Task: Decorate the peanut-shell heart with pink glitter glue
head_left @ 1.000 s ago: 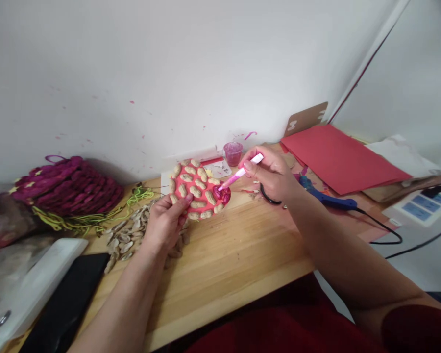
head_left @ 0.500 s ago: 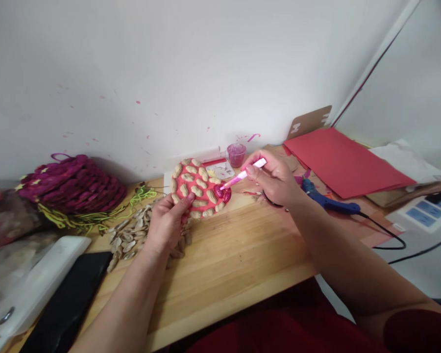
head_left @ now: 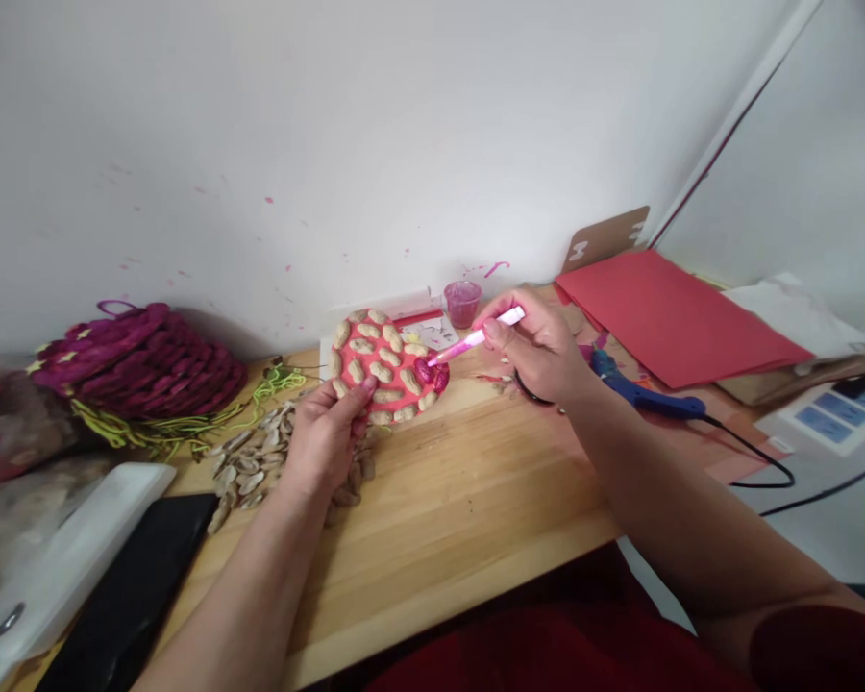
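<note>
My left hand (head_left: 330,428) grips the lower left edge of a red card (head_left: 402,362), thumb on top. Rows of peanut shells (head_left: 381,372) cover the card, most of them bare tan. At its right edge a few shells (head_left: 432,373) are wet with magenta paint. My right hand (head_left: 533,348) pinches a white-handled paintbrush (head_left: 480,336) stained pink, its tip touching the painted shells. Behind the card a small clear cup (head_left: 462,304) holds pinkish paint. Under and beside my left wrist lies a heap of loose peanut shells (head_left: 256,461).
On the left stand a stack of painted magenta pieces (head_left: 144,360) with yellow-green strings, a white power strip-like object (head_left: 79,548) and a black flat case (head_left: 134,586). To the right lie a blue glue gun (head_left: 641,394) with its cord and red paper sheets (head_left: 681,317).
The brush tip has shifted slightly left over the painted shells. The card has tilted a little and moved slightly left with my left hand.
</note>
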